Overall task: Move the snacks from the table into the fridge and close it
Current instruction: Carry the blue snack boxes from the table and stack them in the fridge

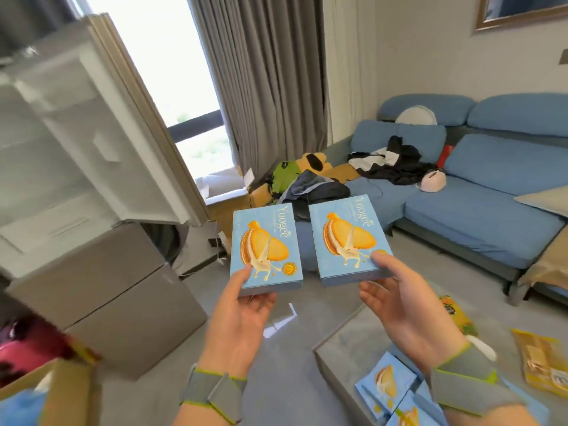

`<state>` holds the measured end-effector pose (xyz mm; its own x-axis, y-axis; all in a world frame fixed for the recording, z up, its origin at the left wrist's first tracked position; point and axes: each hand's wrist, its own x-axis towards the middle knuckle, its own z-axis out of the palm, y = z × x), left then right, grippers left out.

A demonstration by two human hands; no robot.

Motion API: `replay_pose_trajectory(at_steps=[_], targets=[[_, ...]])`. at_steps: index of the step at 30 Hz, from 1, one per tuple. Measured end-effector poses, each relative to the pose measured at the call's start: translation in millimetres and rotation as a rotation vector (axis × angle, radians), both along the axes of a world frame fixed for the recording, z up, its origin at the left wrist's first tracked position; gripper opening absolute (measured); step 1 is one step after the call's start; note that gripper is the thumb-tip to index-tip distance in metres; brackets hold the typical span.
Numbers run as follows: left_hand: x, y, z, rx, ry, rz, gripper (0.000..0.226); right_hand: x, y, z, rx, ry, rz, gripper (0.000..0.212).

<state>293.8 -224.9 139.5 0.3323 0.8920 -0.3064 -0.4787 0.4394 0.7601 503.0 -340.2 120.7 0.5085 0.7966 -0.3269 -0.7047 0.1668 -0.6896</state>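
— Blue cardboard, flat and rectangular: the left hand (242, 312) pinches one biscuit box (266, 247) at its near short edge, thumb on top, fingers beneath.
— And the other?
— Same grip. The right hand (405, 302) holds a second biscuit box (350, 238) just beside it, edges apart, both in the air over bare floor.
— The fridge (101, 287)?
— Left, flat grey drawer fronts; its upper door (92, 124) stands wide, white moulded lining showing.
— The table (353, 342)?
— Bottom right, glossy grey, carrying more blue boxes (387, 382) and yellow packets (541, 364).
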Motion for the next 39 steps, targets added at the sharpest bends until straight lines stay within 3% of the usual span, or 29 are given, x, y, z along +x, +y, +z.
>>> replay_pose_trajectory(at_steps=[7, 13, 21, 25, 31, 39], targets=[[-147.3, 57.4, 3.9, 0.028, -0.033, 0.198, 0.039, -132.1, 91.4, 24.6, 0.022, -0.07, 0.199, 0.052], [-288.8, 106.7, -3.6, 0.082, -0.108, 0.338, 0.033, -265.2, 177.0, 33.8, 0.015, -0.127, 0.43, 0.033], [-386.1, 152.7, -16.8, 0.066, -0.142, 0.455, 0.034, -360.2, 256.9, 36.5, -0.036, -0.192, 0.569, 0.031], [-408.5, 173.5, -24.7, 0.049, -0.137, 0.502, 0.032, -383.8, 294.0, 29.1, -0.054, -0.218, 0.611, 0.033], [-436.2, 233.1, -28.4, 0.038, -0.116, 0.612, 0.031, -411.3, 383.0, 13.9, -0.059, -0.176, 0.701, 0.021], [-441.2, 353.8, 4.0, 0.082, -0.059, 0.706, 0.043, -418.3, 524.0, 25.9, 0.0, -0.061, 0.762, 0.032]])
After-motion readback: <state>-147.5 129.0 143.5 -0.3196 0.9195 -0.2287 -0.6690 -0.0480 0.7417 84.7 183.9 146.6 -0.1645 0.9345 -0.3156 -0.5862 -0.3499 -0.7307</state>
